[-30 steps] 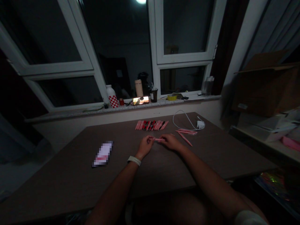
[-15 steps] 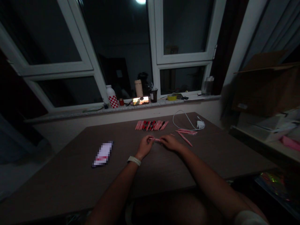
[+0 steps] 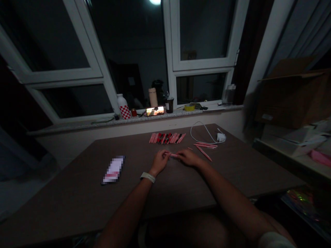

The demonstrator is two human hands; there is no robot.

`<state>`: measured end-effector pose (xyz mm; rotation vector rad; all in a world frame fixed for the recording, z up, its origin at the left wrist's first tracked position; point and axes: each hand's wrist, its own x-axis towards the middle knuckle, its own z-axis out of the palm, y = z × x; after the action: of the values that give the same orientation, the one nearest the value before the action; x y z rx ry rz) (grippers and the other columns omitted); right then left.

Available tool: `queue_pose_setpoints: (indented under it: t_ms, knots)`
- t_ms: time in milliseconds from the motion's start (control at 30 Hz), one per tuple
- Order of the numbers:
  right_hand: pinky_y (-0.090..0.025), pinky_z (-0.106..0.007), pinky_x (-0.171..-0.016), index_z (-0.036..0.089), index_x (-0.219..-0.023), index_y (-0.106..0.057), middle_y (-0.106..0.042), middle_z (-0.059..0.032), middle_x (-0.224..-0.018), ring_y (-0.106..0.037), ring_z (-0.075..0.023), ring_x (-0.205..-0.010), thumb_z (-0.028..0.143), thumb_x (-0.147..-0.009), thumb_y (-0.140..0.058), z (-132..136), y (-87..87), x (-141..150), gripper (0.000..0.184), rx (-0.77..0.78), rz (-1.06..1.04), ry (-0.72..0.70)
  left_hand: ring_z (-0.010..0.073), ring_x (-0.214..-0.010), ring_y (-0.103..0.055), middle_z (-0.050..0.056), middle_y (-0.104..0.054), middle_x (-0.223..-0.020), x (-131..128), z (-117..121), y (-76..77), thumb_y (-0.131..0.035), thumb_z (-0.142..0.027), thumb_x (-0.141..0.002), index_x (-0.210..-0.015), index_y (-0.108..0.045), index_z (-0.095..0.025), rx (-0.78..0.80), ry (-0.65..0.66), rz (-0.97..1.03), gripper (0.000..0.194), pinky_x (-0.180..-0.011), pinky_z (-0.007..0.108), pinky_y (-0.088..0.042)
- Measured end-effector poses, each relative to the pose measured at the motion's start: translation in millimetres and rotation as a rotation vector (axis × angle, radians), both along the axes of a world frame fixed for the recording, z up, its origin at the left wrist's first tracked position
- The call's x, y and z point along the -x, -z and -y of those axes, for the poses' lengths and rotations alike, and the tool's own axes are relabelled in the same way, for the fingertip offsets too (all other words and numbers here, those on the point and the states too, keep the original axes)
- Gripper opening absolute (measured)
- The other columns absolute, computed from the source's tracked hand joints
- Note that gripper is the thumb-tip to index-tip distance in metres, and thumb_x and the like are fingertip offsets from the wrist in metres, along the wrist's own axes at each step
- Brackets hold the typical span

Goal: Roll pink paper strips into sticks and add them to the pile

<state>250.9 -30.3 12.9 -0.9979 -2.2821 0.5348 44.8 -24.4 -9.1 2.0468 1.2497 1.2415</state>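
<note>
Both of my hands meet over the middle of a dark brown table (image 3: 77,199). My left hand (image 3: 160,161), with a pale band on its wrist, pinches one end of a thin pink stick (image 3: 173,155). My right hand (image 3: 188,157) is closed on the other end of that stick. Beyond the hands lies a tidy row of pink and red sticks (image 3: 167,138). A few loose pink sticks (image 3: 205,148) lie to the right of my right hand.
A white cable with charger (image 3: 212,135) lies at the far right of the table, a flat packet (image 3: 113,169) at the left. The windowsill (image 3: 103,121) carries a red-checked bottle (image 3: 124,106), cups and small items. Cardboard boxes (image 3: 292,96) stand to the right.
My hands have drawn slightly closer together on the pink stick, so less of it shows between them. Nothing else has moved.
</note>
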Motion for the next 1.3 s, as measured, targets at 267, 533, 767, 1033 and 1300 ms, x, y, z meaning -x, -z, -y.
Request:
queue_pose_setpoints:
  t_ms: [267,533,767,1033,1300]
  knots:
    - [-0.033,-0.02,-0.052,0.013,-0.068,-0.065,-0.061,-0.0021,-0.06,-0.049,-0.0107,-0.053,0.051,-0.089,-0.048,-7.4,6.1,1.4,0.046,0.257,-0.208,-0.013,0.0174,-0.078,-0.062,0.006,-0.068,-0.083,-1.5,3.0,-4.2,-0.055,-0.038,-0.085,-0.089,-0.065,-0.015,-0.013,-0.024,0.045,0.026,-0.07,0.027,-0.047]
    - [-0.044,-0.024,-0.056,0.01,-0.112,-0.062,-0.071,-0.0127,-0.088,-0.061,-0.0146,-0.063,0.047,-0.095,-0.033,-2.1,-13.3,-8.7,0.049,1.007,-0.871,-0.238,0.0165,-0.073,-0.061,0.005,-0.068,-0.079,-4.8,8.6,-13.4,-0.051,-0.043,-0.088,-0.088,-0.066,-0.014,-0.021,-0.05,0.127,0.033,-0.068,0.026,-0.046]
    - [-0.048,-0.026,-0.062,0.009,-0.106,-0.064,-0.071,-0.0131,-0.083,-0.063,-0.0159,-0.065,0.052,-0.095,-0.028,-2.1,-16.7,-9.7,0.057,1.096,-1.043,-0.216,0.0153,-0.069,-0.058,0.003,-0.066,-0.073,-6.1,4.7,-6.7,-0.049,-0.046,-0.088,-0.086,-0.067,-0.014,-0.012,-0.026,0.122,0.037,-0.064,0.024,-0.044]
    - [-0.049,-0.026,-0.06,0.013,-0.096,-0.065,-0.07,-0.009,-0.071,-0.062,-0.0155,-0.06,0.057,-0.094,-0.032,-6.9,-9.2,-6.1,0.054,1.013,-1.088,-0.1,0.0149,-0.066,-0.056,0.002,-0.064,-0.07,-6.2,3.5,-2.4,-0.048,-0.049,-0.087,-0.086,-0.068,-0.015,-0.002,0.01,0.115,0.039,-0.06,0.024,-0.041]
    - [-0.048,-0.024,-0.054,0.015,-0.09,-0.063,-0.069,-0.0065,-0.066,-0.06,-0.0138,-0.054,0.057,-0.094,-0.034,-11.2,-4.5,-7.4,0.051,0.997,-1.148,-0.045,0.0162,-0.07,-0.059,0.005,-0.068,-0.079,-7.5,5.1,-0.8,-0.05,-0.043,-0.087,-0.094,-0.069,-0.015,0.014,0.057,0.125,0.035,-0.064,0.025,-0.043]
